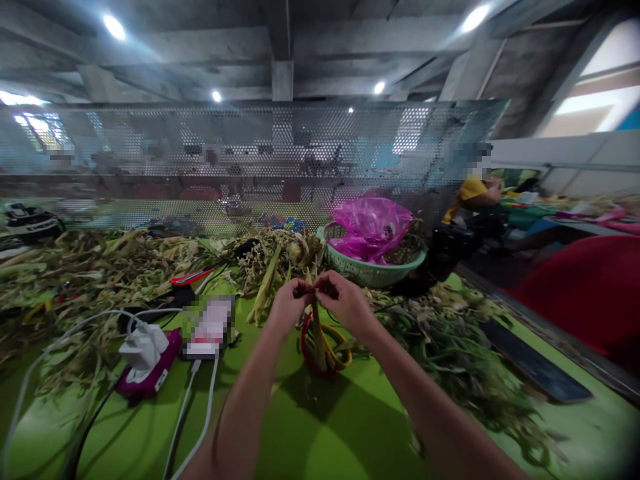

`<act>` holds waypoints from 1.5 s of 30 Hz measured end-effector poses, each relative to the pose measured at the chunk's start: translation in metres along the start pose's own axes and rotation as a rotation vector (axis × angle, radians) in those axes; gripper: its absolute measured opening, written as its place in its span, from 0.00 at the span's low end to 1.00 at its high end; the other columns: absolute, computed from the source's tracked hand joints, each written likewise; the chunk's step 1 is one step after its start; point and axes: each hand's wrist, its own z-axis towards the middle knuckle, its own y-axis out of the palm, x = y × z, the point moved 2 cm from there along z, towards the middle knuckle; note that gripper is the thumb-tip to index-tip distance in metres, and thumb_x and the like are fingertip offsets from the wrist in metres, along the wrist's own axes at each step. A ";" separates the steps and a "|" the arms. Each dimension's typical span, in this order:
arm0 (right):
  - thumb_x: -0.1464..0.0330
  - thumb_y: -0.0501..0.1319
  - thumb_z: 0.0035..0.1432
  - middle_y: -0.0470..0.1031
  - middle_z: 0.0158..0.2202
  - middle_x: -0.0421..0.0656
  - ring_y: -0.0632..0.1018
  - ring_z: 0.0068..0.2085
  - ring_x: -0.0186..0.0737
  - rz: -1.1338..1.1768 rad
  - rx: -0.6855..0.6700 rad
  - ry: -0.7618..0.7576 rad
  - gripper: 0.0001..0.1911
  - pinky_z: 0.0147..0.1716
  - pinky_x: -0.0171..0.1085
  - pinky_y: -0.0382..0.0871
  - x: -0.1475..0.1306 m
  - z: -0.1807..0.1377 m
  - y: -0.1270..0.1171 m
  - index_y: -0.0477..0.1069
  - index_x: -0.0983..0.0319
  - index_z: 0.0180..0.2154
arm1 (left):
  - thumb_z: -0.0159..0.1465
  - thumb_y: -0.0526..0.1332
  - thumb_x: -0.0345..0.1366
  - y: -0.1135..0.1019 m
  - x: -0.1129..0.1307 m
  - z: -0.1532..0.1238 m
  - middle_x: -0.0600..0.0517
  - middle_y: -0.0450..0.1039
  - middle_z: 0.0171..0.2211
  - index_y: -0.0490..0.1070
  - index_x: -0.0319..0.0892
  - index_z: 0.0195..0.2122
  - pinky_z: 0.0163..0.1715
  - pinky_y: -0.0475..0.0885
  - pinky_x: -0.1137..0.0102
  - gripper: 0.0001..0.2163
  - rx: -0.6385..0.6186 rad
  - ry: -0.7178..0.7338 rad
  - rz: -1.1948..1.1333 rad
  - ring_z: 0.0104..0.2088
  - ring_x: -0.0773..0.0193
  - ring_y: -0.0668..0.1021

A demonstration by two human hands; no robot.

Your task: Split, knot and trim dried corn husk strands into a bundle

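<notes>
My left hand (pixel 289 308) and my right hand (pixel 346 308) meet in front of me, fingertips pinched together on the top of a dry plant strip (pixel 317 328). The strip hangs down between them, pale and brownish, wider toward its lower end. Around that lower end, a red ring (pixel 306 353) and a yellow ring (pixel 345 357) show close to the green table; what they belong to I cannot make out. Just beyond my left hand lies a long yellowish dry leaf (pixel 265 285).
Dried leaves (pixel 100 267) heap across the left and back, greener ones (pixel 460 353) on the right. A green basket (pixel 370 270) holds a pink plastic bag (pixel 373 227). A red cutter knife (pixel 193 276), purple power strip (pixel 150 373), cables and a dark phone (pixel 535 360) lie around.
</notes>
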 end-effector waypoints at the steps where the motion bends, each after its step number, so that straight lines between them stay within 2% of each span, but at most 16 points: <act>1: 0.73 0.56 0.51 0.70 0.27 0.37 0.70 0.29 0.35 -0.010 0.000 -0.001 0.07 0.30 0.32 0.63 -0.001 0.000 0.001 0.69 0.60 0.35 | 0.45 0.65 0.29 0.000 0.001 -0.001 0.54 0.72 0.26 0.72 0.37 0.29 0.30 0.66 0.74 0.08 0.003 -0.017 -0.023 0.28 0.69 0.72; 5: 0.72 0.57 0.51 0.70 0.27 0.37 0.70 0.29 0.34 -0.017 -0.017 -0.015 0.06 0.31 0.32 0.63 -0.006 -0.001 0.000 0.69 0.60 0.34 | 0.46 0.65 0.30 0.001 0.005 -0.004 0.54 0.71 0.24 0.71 0.37 0.28 0.30 0.66 0.74 0.08 0.005 -0.102 -0.139 0.26 0.71 0.72; 9: 0.69 0.59 0.51 0.70 0.27 0.38 0.69 0.29 0.34 0.122 -0.082 0.042 0.06 0.28 0.32 0.63 -0.005 0.000 -0.007 0.69 0.61 0.34 | 0.44 0.66 0.31 0.000 0.005 -0.004 0.55 0.71 0.23 0.70 0.37 0.27 0.30 0.66 0.74 0.09 0.026 -0.107 -0.166 0.25 0.71 0.71; 12: 0.65 0.61 0.51 0.69 0.27 0.38 0.69 0.27 0.33 0.251 -0.022 0.123 0.09 0.25 0.32 0.63 0.001 0.004 -0.015 0.69 0.61 0.35 | 0.43 0.67 0.31 -0.001 0.003 -0.003 0.55 0.71 0.23 0.70 0.37 0.28 0.30 0.66 0.74 0.10 0.038 -0.106 -0.134 0.25 0.71 0.72; 15: 0.64 0.62 0.49 0.69 0.27 0.38 0.69 0.27 0.33 0.283 0.031 0.177 0.10 0.25 0.32 0.65 0.009 0.006 -0.018 0.69 0.62 0.34 | 0.43 0.68 0.31 -0.002 0.001 -0.001 0.54 0.72 0.24 0.70 0.37 0.28 0.31 0.67 0.73 0.11 0.029 -0.092 -0.137 0.26 0.70 0.72; 19: 0.64 0.60 0.50 0.71 0.29 0.38 0.69 0.23 0.31 0.269 -0.051 0.239 0.11 0.23 0.32 0.65 0.023 0.006 -0.011 0.70 0.62 0.36 | 0.44 0.67 0.31 -0.003 0.001 -0.001 0.54 0.72 0.24 0.70 0.38 0.28 0.30 0.67 0.73 0.10 0.015 -0.085 -0.145 0.26 0.69 0.73; 23: 0.68 0.59 0.50 0.73 0.35 0.41 0.70 0.25 0.31 0.165 -0.039 0.229 0.13 0.26 0.33 0.66 0.038 0.006 -0.006 0.71 0.62 0.40 | 0.45 0.66 0.31 -0.004 0.003 -0.003 0.53 0.73 0.24 0.70 0.39 0.28 0.30 0.68 0.73 0.09 -0.010 -0.112 -0.145 0.27 0.69 0.74; 26: 0.72 0.60 0.47 0.74 0.39 0.42 0.72 0.30 0.35 0.019 0.005 0.167 0.17 0.32 0.35 0.67 0.044 0.007 -0.006 0.72 0.61 0.42 | 0.45 0.65 0.31 -0.004 0.005 -0.004 0.54 0.72 0.24 0.70 0.39 0.27 0.30 0.67 0.73 0.08 -0.027 -0.115 -0.122 0.27 0.69 0.73; 31: 0.68 0.62 0.50 0.74 0.31 0.42 0.73 0.34 0.39 -0.174 0.001 0.129 0.05 0.35 0.36 0.64 0.034 0.006 -0.008 0.76 0.61 0.31 | 0.45 0.65 0.31 -0.006 0.006 -0.004 0.55 0.70 0.24 0.70 0.39 0.27 0.31 0.66 0.74 0.08 -0.035 -0.079 -0.072 0.27 0.70 0.72; 40: 0.64 0.62 0.51 0.74 0.27 0.40 0.72 0.29 0.37 -0.195 0.055 0.151 0.07 0.29 0.34 0.61 0.013 0.005 -0.012 0.73 0.61 0.28 | 0.48 0.59 0.27 -0.004 0.003 0.000 0.55 0.71 0.25 0.70 0.39 0.28 0.32 0.66 0.72 0.05 -0.041 0.120 0.269 0.28 0.68 0.71; 42: 0.66 0.62 0.52 0.74 0.27 0.40 0.71 0.29 0.36 -0.201 0.060 0.112 0.05 0.30 0.34 0.62 0.009 0.003 -0.010 0.73 0.61 0.28 | 0.49 0.60 0.28 -0.003 0.001 0.001 0.54 0.71 0.25 0.71 0.39 0.27 0.31 0.66 0.72 0.05 -0.023 0.111 0.244 0.28 0.68 0.71; 45: 0.68 0.61 0.52 0.73 0.29 0.41 0.72 0.31 0.37 -0.245 0.071 0.016 0.03 0.32 0.35 0.63 0.003 0.000 -0.006 0.73 0.60 0.28 | 0.47 0.63 0.29 -0.003 -0.003 0.002 0.54 0.72 0.25 0.71 0.38 0.28 0.31 0.67 0.73 0.06 0.007 0.024 0.107 0.27 0.68 0.72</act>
